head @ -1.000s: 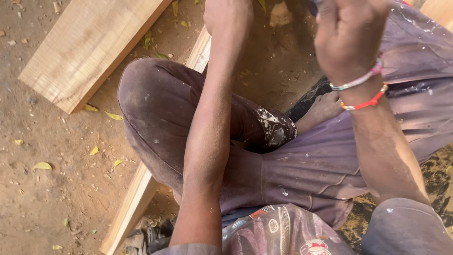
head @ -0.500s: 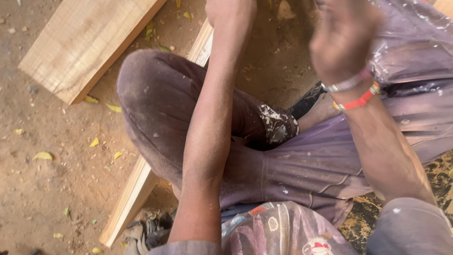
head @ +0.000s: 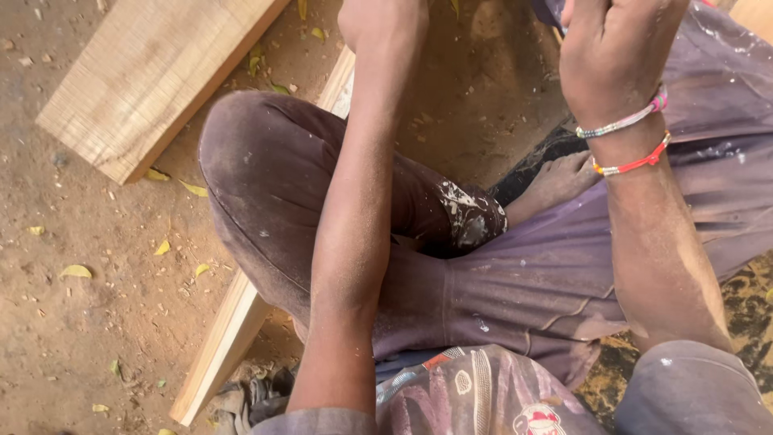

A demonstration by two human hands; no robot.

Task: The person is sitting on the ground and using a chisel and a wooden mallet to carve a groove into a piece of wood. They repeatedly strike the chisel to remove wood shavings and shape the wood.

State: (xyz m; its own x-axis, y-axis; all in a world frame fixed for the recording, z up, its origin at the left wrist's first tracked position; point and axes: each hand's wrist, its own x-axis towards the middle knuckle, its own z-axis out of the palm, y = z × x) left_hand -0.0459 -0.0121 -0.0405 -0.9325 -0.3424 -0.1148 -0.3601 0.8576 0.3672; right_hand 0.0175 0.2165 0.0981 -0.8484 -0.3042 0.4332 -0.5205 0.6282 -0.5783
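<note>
Sitting cross-legged over the long plank (head: 233, 338) to pin it down; left hand (head: 382, 24) and right hand (head: 616, 48) look fisted, can't tell around what.

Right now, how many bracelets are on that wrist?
2, both on the right wrist: a pale beaded bracelet nearer the right hand, and a red-orange bracelet just below it.

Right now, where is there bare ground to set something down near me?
Bare dirt lies left of the knee, below the wide plank. A smaller patch sits between the two hands. The lap and the narrow board crowd the middle.
</note>
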